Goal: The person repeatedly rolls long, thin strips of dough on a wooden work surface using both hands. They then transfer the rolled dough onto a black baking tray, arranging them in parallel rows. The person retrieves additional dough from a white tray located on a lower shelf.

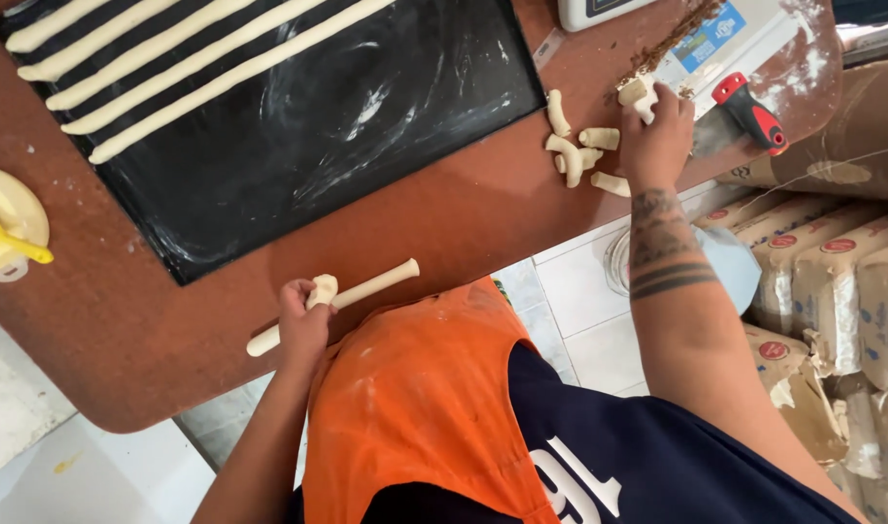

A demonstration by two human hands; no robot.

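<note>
Hands: my left hand (303, 320) grips a dough roll (335, 305) | my right hand (657, 131) pinches a dough piece (636, 93) at 1 o'clock | black tray (298, 126) at 11 o'clock on table (124, 320)

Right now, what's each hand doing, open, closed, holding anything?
Left hand: closed on a small dough lump, resting on the rolled dough rope.
Right hand: closed on a cut dough piece among the others.

I wear an orange apron (415, 408) over a dark navy shirt (647, 456) with white print; banded tattoos (662, 243) circle my right forearm.
</note>
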